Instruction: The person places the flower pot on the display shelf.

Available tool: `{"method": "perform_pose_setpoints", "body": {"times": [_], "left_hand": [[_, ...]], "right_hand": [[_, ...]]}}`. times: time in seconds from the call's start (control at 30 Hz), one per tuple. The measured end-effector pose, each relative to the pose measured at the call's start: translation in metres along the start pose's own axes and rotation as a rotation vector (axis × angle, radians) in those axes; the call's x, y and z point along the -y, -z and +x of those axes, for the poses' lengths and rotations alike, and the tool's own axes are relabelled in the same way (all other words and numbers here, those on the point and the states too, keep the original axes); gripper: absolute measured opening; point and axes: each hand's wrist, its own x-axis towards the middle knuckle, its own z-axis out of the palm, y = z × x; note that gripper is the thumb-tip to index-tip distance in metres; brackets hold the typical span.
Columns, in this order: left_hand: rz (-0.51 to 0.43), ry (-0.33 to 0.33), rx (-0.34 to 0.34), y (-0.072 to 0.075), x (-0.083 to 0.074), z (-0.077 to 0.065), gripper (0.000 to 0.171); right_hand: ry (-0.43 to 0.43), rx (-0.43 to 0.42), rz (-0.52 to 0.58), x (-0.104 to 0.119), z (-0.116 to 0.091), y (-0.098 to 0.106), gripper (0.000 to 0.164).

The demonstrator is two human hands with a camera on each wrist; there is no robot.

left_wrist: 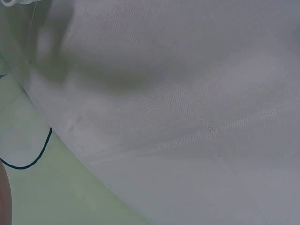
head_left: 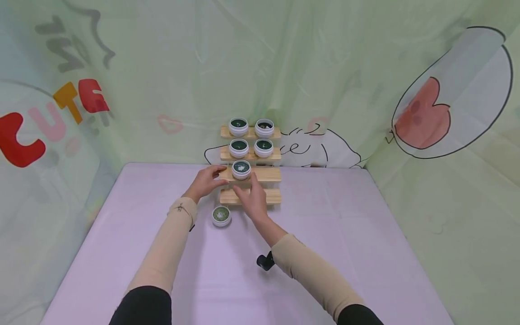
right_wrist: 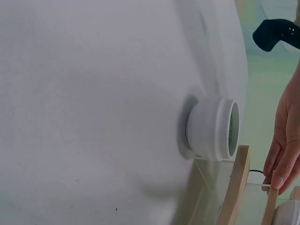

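Observation:
A small tiered rack [head_left: 268, 174] with wooden shelves stands at the table's back edge. My left hand [head_left: 206, 181] holds the left end of its third shelf from the top, thumb in front and fingers behind. On that shelf sits a white jar [head_left: 241, 169] with dark contents and a pale patch. Beside this jar, my right hand [head_left: 255, 201] has its index finger straight up at the jar's right side, with the thumb apart from it. A jar with mossy green contents [head_left: 221, 216] stands on the table before the rack, close to both hands; its side [right_wrist: 213, 129] shows in the right wrist view.
Two white jars [head_left: 238, 127] with dark green contents stand on the top shelf, and two more [head_left: 264, 147] on the second. The lowest shelf [head_left: 273, 197] bears no jar. A pale lilac cloth [head_left: 333, 253] covers the table, and a printed green curtain [head_left: 195, 81] hangs behind.

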Motion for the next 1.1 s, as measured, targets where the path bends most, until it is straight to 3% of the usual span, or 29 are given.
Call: {"method": "perform_pose_setpoints", "body": {"times": [0.23, 0.5, 0.8, 1.1], "left_hand": [[0.001, 0.005, 0.007, 0.000, 0.002, 0.000, 0.057], [0.002, 0.016, 0.013, 0.000, 0.001, 0.001, 0.058], [0.012, 0.019, 0.011, -0.001, 0.003, 0.003, 0.059], [0.006, 0.033, 0.012, 0.000, -0.004, -0.001, 0.057]], "right_hand": [[-0.051, 0.029, 0.003, -0.006, -0.014, 0.001, 0.084], [-0.003, 0.034, -0.011, -0.018, -0.028, -0.008, 0.084], [-0.018, 0.068, 0.011, -0.015, -0.050, -0.012, 0.084], [0.000, 0.086, 0.050, -0.014, -0.064, -0.013, 0.082]]}}
